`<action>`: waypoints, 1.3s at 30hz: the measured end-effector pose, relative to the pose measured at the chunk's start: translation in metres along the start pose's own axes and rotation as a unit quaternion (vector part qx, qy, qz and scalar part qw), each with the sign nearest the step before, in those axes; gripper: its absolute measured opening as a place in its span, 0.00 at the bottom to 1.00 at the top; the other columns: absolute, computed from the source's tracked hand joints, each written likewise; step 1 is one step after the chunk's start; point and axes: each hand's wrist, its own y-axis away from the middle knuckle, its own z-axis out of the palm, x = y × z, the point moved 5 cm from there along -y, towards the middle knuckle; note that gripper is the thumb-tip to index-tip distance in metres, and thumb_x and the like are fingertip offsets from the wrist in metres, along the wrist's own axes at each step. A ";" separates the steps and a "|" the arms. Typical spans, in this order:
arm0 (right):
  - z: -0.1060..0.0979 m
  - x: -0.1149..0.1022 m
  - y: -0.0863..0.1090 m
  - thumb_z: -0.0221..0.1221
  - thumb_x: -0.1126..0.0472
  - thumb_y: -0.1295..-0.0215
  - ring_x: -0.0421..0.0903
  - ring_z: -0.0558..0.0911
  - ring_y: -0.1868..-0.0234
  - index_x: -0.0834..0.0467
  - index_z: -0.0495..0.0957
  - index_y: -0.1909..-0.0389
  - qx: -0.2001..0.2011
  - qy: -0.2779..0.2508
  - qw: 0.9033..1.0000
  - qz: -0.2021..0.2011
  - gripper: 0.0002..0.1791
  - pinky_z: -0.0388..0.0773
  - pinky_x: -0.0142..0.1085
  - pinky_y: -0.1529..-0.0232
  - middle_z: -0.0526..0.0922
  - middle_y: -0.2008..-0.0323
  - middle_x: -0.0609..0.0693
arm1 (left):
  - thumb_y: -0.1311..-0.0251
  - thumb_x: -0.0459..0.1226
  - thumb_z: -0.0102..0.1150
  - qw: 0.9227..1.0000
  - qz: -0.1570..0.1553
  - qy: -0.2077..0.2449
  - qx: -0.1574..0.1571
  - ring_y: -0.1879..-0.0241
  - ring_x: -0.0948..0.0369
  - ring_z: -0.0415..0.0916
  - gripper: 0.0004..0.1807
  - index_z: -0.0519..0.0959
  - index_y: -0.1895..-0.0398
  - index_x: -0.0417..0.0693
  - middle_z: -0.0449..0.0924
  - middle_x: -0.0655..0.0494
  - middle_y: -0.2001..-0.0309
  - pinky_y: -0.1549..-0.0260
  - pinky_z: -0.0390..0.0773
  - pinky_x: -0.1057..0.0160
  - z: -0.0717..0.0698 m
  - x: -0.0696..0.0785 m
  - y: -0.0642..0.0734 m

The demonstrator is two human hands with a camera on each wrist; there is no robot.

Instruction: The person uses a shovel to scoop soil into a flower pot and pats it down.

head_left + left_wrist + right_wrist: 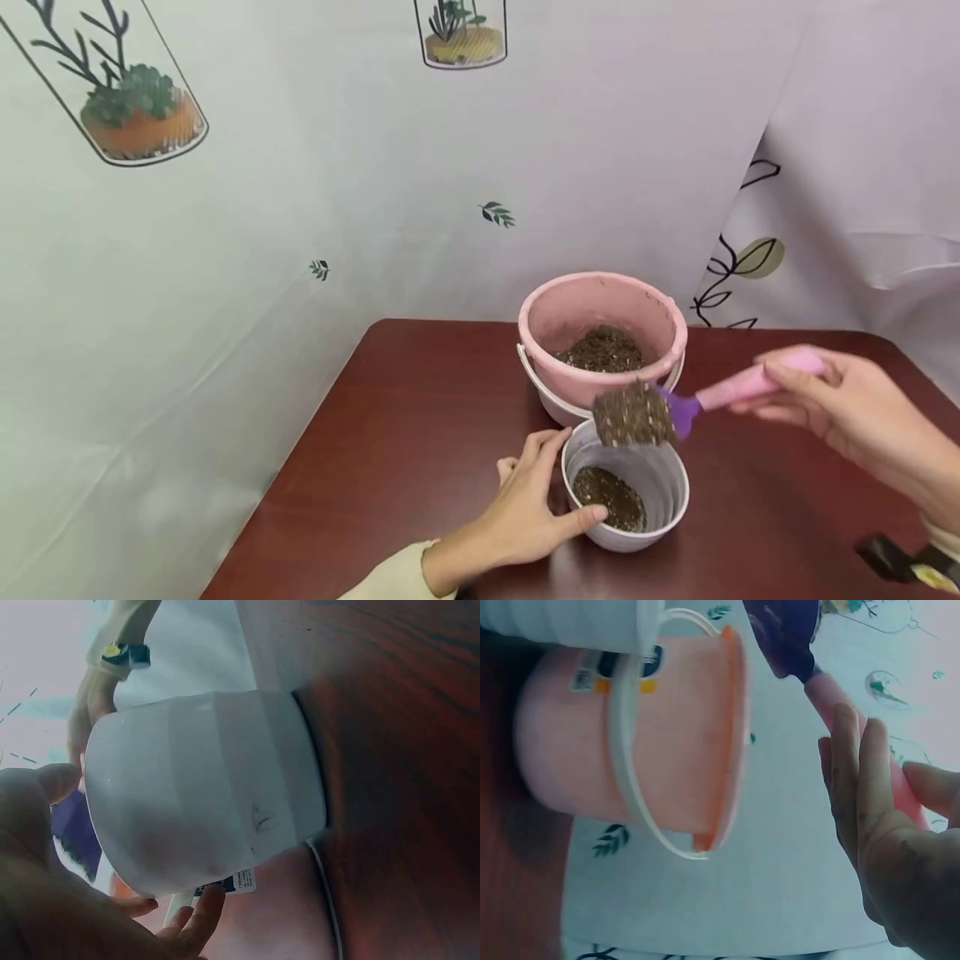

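Note:
My right hand (847, 400) grips the pink handle of a small garden trowel (738, 387) with a purple blade. Dark soil (633, 414) flecked with white is heaped on the blade, above the far rim of a white ribbed pot (667, 492). Inside that pot lies a layer of soil (611, 500). My left hand (525, 508) steadies the pot from its left side, thumb over the near rim and fingers at the far rim. In the left wrist view the pot's outer wall (202, 787) fills the middle, with the hand around its rim.
Right behind the pot stands a pink bucket (600, 292) with a white handle (630, 765) hanging down and more soil (603, 350) inside. Both stand on a dark red-brown table (420, 408). A pale printed sheet (375, 167) hangs behind the table.

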 end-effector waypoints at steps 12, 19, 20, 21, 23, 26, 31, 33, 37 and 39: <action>0.016 0.024 0.012 0.49 0.73 0.27 0.54 0.88 0.63 0.61 0.76 0.50 0.035 0.206 0.976 0.065 0.11 0.82 0.46 0.64 0.87 0.63 0.60 | 0.51 0.63 0.68 0.999 0.039 -0.029 0.024 0.42 0.65 0.69 0.51 0.61 0.26 0.56 0.62 0.59 0.36 0.56 0.53 0.59 0.000 0.004 0.005; 0.036 -0.007 -0.005 0.59 0.75 0.34 0.43 0.87 0.70 0.62 0.76 0.54 0.008 0.358 0.933 -0.023 0.11 0.82 0.34 0.70 0.87 0.68 0.46 | 0.52 0.61 0.70 0.995 0.068 -0.043 0.055 0.43 0.66 0.69 0.51 0.61 0.26 0.55 0.63 0.61 0.36 0.57 0.53 0.59 0.000 0.006 0.004; 0.040 -0.011 -0.006 0.61 0.74 0.36 0.40 0.85 0.71 0.59 0.76 0.54 0.005 0.389 0.920 -0.044 0.13 0.80 0.31 0.70 0.87 0.69 0.42 | 0.52 0.60 0.71 0.995 0.068 -0.042 0.054 0.42 0.66 0.69 0.50 0.62 0.27 0.54 0.63 0.60 0.36 0.56 0.53 0.59 0.000 0.006 0.004; 0.044 -0.015 -0.008 0.63 0.74 0.38 0.38 0.84 0.71 0.56 0.76 0.55 0.001 0.416 0.907 -0.066 0.15 0.78 0.28 0.70 0.86 0.68 0.39 | 0.52 0.60 0.71 0.995 0.068 -0.041 0.053 0.42 0.66 0.69 0.50 0.63 0.27 0.54 0.63 0.60 0.36 0.56 0.52 0.59 0.000 0.006 0.004; 0.054 -0.022 -0.011 0.66 0.74 0.43 0.34 0.82 0.72 0.52 0.76 0.56 -0.017 0.462 0.879 -0.117 0.19 0.75 0.24 0.70 0.85 0.68 0.35 | 0.52 0.60 0.71 0.996 0.066 -0.038 0.051 0.41 0.66 0.69 0.48 0.65 0.28 0.53 0.63 0.60 0.36 0.56 0.52 0.59 0.000 0.006 0.004; 0.065 -0.027 -0.014 0.67 0.76 0.47 0.33 0.83 0.67 0.51 0.76 0.55 -0.061 0.477 0.858 -0.177 0.23 0.72 0.21 0.66 0.86 0.65 0.34 | 0.51 0.60 0.70 0.996 0.062 -0.036 0.047 0.42 0.66 0.69 0.48 0.65 0.28 0.53 0.63 0.60 0.36 0.56 0.53 0.58 0.002 0.005 0.005; 0.074 -0.024 -0.020 0.65 0.78 0.46 0.36 0.85 0.60 0.54 0.74 0.53 -0.138 0.442 0.862 -0.207 0.23 0.74 0.21 0.59 0.87 0.61 0.37 | 0.54 0.61 0.71 0.996 0.052 -0.049 0.051 0.44 0.63 0.69 0.49 0.66 0.29 0.55 0.63 0.59 0.36 0.55 0.53 0.56 0.004 0.005 0.006; 0.072 -0.023 -0.023 0.64 0.77 0.44 0.35 0.84 0.62 0.54 0.73 0.51 -0.147 0.434 0.865 -0.204 0.23 0.75 0.22 0.61 0.87 0.60 0.37 | 0.55 0.62 0.71 0.996 0.049 -0.060 0.051 0.44 0.61 0.69 0.49 0.66 0.29 0.55 0.63 0.58 0.36 0.54 0.53 0.55 0.003 0.005 0.005; 0.052 -0.026 -0.030 0.58 0.78 0.36 0.39 0.86 0.66 0.58 0.71 0.46 -0.092 0.378 0.911 -0.133 0.20 0.81 0.31 0.68 0.88 0.62 0.44 | 0.54 0.64 0.69 0.997 0.038 -0.063 0.036 0.43 0.61 0.69 0.51 0.63 0.27 0.55 0.62 0.57 0.34 0.54 0.55 0.56 -0.004 0.003 0.002; 0.036 -0.026 -0.034 0.52 0.77 0.31 0.45 0.87 0.65 0.58 0.70 0.44 -0.048 0.319 0.943 -0.078 0.19 0.83 0.38 0.69 0.88 0.62 0.49 | 0.51 0.64 0.68 0.998 0.029 -0.049 0.034 0.44 0.61 0.69 0.51 0.61 0.26 0.54 0.61 0.57 0.33 0.53 0.57 0.57 -0.013 0.002 -0.002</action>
